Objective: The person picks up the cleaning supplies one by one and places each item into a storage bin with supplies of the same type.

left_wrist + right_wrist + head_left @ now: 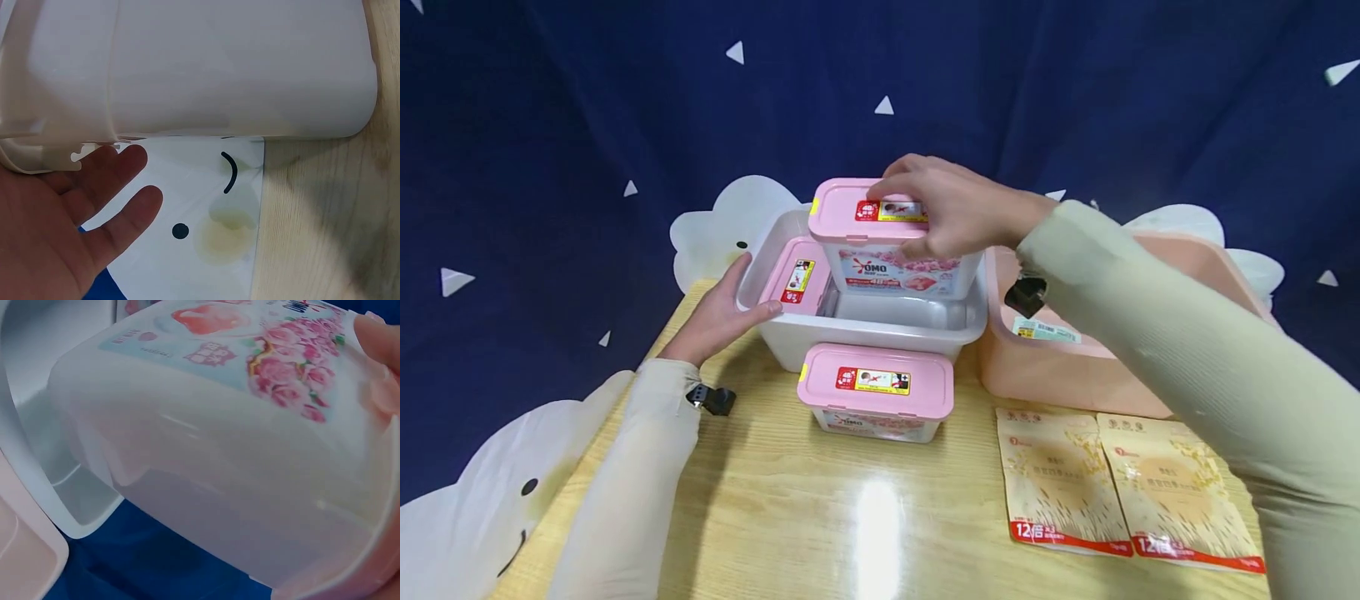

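Note:
My right hand (943,204) grips a white OMO laundry capsule box (902,271) by its pink lid, raised over a white bin (880,333). In the right wrist view, the box (187,425) is tilted, with fingers at its lid edge. My left hand (715,317) holds the bin's left end, thumb over the rim, fingers outside. The left wrist view shows those fingers (125,212) below the rim of the bin (219,69). Inside the bin, at its left end, sits another pink-lidded box (797,275). A third box (876,383) stands on the table before the bin.
A peach bin (1052,375) stands right of the white one, with a pale green labelled packet (1047,330) inside. Two beige pouches (1063,483) lie side by side in front of it on the wooden table (790,517). A dark blue curtain (820,83) hangs behind.

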A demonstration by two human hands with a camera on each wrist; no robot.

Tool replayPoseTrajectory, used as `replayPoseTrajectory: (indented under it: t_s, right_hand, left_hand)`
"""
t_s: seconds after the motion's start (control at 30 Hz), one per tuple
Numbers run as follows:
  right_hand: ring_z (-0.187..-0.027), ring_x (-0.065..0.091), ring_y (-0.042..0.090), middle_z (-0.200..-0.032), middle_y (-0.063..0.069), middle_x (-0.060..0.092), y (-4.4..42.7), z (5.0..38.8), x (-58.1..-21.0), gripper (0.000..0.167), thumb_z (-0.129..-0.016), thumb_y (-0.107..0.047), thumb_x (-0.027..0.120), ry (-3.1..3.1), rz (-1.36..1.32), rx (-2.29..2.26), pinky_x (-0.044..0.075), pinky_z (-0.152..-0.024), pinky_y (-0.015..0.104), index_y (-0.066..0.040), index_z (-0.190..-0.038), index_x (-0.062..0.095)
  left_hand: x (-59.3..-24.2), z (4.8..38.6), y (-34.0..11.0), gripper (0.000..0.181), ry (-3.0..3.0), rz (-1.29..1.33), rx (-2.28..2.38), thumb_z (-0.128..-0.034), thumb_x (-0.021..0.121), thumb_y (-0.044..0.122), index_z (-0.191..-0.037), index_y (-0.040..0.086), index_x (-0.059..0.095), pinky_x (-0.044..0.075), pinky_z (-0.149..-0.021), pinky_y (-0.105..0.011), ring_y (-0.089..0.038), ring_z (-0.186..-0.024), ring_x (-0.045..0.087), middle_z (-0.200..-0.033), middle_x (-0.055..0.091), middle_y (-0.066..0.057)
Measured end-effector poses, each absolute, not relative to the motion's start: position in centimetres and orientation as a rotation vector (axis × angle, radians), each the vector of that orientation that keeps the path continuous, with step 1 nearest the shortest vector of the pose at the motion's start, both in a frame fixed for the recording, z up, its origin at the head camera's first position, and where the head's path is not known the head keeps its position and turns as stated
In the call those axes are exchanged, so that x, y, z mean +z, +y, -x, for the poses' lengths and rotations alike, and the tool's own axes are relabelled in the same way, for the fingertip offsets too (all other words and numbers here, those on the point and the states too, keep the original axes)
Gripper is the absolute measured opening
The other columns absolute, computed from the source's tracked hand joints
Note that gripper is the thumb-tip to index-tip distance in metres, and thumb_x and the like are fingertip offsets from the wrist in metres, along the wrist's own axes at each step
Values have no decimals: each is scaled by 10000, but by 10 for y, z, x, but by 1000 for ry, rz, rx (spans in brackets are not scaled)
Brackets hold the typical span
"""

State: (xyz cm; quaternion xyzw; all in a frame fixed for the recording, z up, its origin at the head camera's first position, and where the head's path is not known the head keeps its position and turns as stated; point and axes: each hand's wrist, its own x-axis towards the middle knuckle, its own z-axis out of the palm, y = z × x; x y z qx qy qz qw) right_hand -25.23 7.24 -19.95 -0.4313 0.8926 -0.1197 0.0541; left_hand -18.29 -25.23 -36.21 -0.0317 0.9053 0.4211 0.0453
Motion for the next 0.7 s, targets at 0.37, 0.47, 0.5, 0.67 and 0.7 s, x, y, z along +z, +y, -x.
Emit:
replayPoseTrajectory:
  t_s: [0.37,0.47,0.5,0.67,0.7]
  right_hand:
    - [-1339,404,279,-1513,74,410,55,279,-229,765,-737,-316,779,2686,1138,-397,475,-1070,511,-231,-1447,506]
    - [-1341,399,281,-1514,74,405,52,284,-238,761,-743,-316,776,2696,1110,-425,467,-1077,512,-229,-1448,504]
    - [-1342,399,282,-1514,74,405,51,286,-241,760,-744,-316,774,2702,1097,-427,463,-1081,511,-231,-1449,503]
    - [-1347,396,288,-1508,74,411,50,295,-253,745,-746,-320,758,2722,1071,-417,431,-1103,516,-230,-1443,510]
    - [-1346,397,288,-1504,74,415,50,296,-255,739,-745,-322,755,2725,1074,-413,422,-1109,515,-229,-1438,516]
  left_hand:
    - [-362,176,-255,1024,2795,69,1310,-865,701,461,-1611,258,29,281,-1171,-646,-402,-1451,337,-1627,277,-158]
    - [-362,176,-255,1022,2792,67,1329,-866,706,449,-1611,262,32,287,-1168,-647,-399,-1448,342,-1624,283,-157]
    - [-361,176,-255,1021,2792,65,1335,-865,707,448,-1611,264,34,289,-1167,-647,-400,-1448,344,-1622,287,-158]
    - [-360,174,-253,1028,2784,69,1344,-867,705,447,-1611,266,18,282,-1169,-652,-406,-1456,331,-1629,274,-156]
    - [-361,174,-252,1027,2779,73,1350,-867,705,446,-1611,264,21,284,-1170,-648,-404,-1452,336,-1625,283,-158]
